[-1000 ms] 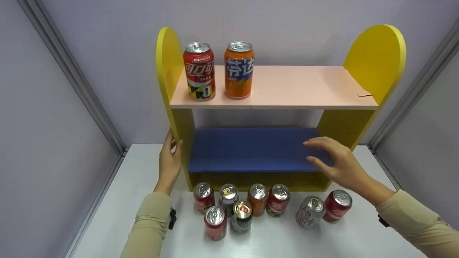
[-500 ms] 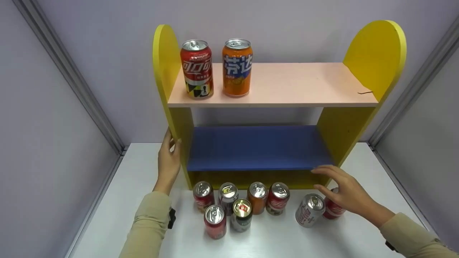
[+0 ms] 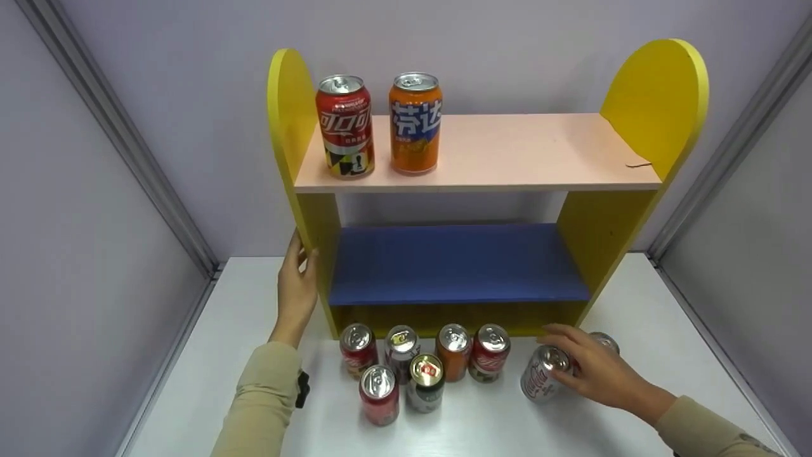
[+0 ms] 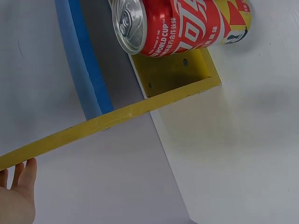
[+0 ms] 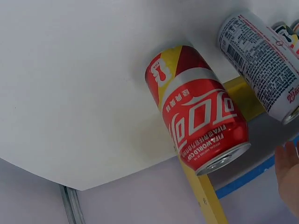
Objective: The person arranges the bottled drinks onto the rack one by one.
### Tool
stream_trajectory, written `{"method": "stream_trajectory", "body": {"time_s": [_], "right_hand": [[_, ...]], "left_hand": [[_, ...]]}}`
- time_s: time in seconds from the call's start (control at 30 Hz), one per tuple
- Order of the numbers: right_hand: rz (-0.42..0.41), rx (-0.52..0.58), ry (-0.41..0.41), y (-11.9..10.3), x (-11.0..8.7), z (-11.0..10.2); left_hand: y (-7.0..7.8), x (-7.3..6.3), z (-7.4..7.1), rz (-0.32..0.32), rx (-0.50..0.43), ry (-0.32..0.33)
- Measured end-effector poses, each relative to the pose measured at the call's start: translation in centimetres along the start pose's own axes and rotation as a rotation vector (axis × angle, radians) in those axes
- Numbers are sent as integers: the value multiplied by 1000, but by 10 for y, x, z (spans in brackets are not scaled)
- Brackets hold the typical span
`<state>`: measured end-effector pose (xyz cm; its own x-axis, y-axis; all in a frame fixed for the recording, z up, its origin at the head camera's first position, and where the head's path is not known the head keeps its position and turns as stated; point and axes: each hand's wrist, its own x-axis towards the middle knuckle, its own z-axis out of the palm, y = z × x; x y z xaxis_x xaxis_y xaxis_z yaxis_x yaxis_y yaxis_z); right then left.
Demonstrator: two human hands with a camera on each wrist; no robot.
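My left hand (image 3: pixel 297 285) rests against the outer face of the yellow left panel (image 3: pixel 288 127) of a small shelf unit. In the left wrist view its fingertips touch that panel's edge. At the front right, my right hand (image 3: pixel 599 368) reaches over a silver Coca-Cola can (image 3: pixel 538 379) standing on the table, thumb and fingers spread near its top. The right wrist view has those fingers (image 5: pixel 286 165) just short of the silver can (image 5: pixel 261 60). A red Coca-Cola can (image 3: pixel 606 341), mostly hidden by the right hand in the head view, stands beside it.
On the pink top shelf (image 3: pixel 520 149) stand a red Coca-Cola can (image 3: pixel 346 130) and an orange Fanta can (image 3: pixel 415 127). Below is a blue shelf (image 3: pixel 457 263). Several cans, among them a red one (image 3: pixel 490 355), stand on the white table (image 3: pixel 482 425) before the unit.
My right hand has come down from beside the blue shelf to the silver can, now overlapping it and hiding most of the red can. My left hand has stayed at the panel.
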<state>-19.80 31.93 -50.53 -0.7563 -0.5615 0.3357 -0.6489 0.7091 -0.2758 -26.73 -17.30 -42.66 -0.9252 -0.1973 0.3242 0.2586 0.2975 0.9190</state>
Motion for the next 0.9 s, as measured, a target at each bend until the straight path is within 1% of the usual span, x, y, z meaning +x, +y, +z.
{"method": "stream_trajectory", "body": {"time_s": [0.1, 0.3, 0.47, 0.6, 0.7, 0.9], "right_hand": [[-12, 7, -26, 1, -3, 6], [-5, 17, -62, 1, -6, 13], [-17, 14, -67, 1, -10, 17], [-42, -3, -43, 1, -10, 19], [-35, -12, -31, 1, -8, 22], [6, -25, -50, 0, -4, 25]], "left_hand": [[0, 0, 0, -3, 1, 2], [-1, 0, 0, 5, 0, 5], [-2, -1, 0, 18, 4, -2], [-3, -1, -1, 24, 16, -6], [-3, 0, -1, 25, 18, -2], [-3, 0, 0, 22, 22, 3]]}}
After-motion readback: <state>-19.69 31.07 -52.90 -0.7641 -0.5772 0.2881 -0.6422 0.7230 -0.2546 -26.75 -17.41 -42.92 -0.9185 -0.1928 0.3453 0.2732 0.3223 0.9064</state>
